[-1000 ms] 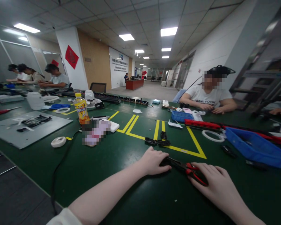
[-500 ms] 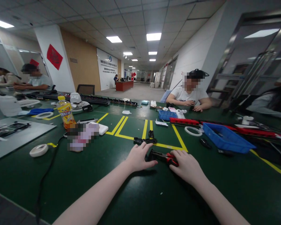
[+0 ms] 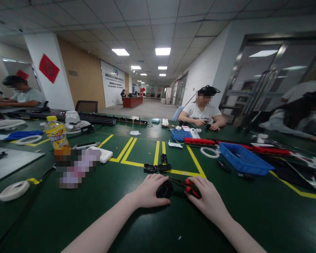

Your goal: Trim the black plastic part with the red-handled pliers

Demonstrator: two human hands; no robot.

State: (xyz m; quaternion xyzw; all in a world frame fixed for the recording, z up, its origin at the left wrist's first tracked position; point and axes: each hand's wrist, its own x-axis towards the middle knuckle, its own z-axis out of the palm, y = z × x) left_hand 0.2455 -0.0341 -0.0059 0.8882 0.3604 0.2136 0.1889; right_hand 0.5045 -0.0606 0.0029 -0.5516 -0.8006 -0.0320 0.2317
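Note:
On the green table, my left hand (image 3: 151, 191) is curled around a dark, rounded black part (image 3: 164, 190), whose kind I cannot make out. My right hand (image 3: 206, 193) grips red-and-black pliers (image 3: 191, 188) by the handles. The jaws point left, toward the black part, and look parted; whether they touch it is unclear. Just beyond my left hand lie several small black plastic pieces (image 3: 158, 167) on the yellow tape lines.
To the right stand a blue tray (image 3: 246, 160) and a smaller blue basket (image 3: 181, 135). On the left are a drink bottle (image 3: 57, 137), a white power bank (image 3: 105, 155) and a tape roll (image 3: 14, 190). A person (image 3: 203, 110) sits across the table.
My left hand has closed around the black part, which now shows between thumb and fingers. The pliers' jaws look wider apart. The camera view has shifted.

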